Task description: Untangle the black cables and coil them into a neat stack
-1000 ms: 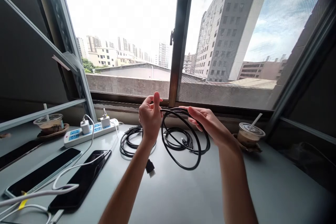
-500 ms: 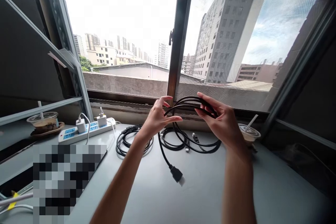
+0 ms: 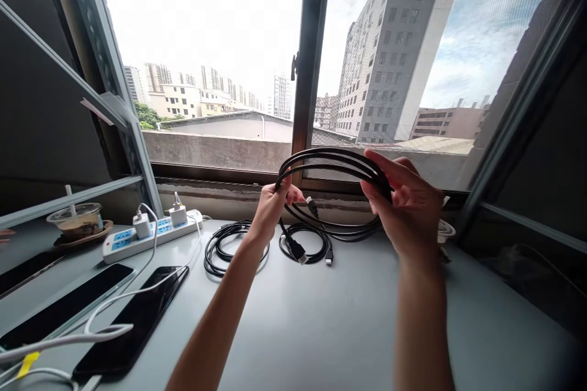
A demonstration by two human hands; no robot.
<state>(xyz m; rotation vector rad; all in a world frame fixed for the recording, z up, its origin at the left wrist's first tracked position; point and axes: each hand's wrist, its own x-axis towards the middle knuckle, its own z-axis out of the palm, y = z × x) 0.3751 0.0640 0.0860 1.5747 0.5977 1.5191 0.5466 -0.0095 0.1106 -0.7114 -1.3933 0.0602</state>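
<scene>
A black HDMI-type cable, wound into several loose loops, is held up above the table between my two hands. My left hand is closed round the left side of the coil. My right hand grips the right side, thumb and fingers pinched over the strands. One black plug with a clear tip hangs from the left of the coil. A second plug shows just right of my left fingers. Behind and below, a smaller coiled black cable lies on the table, partly overlapped by the hanging plug.
Another black cable coil lies left of centre. A white power strip with two chargers stands at the back left. Phones and white cables cover the left side. Drink cups stand at both ends, the right one partly hidden.
My left hand, open before, has closed on the coil. The coil has risen and rounded out, my right hand has shifted slightly right, and the hanging plug has moved up.
</scene>
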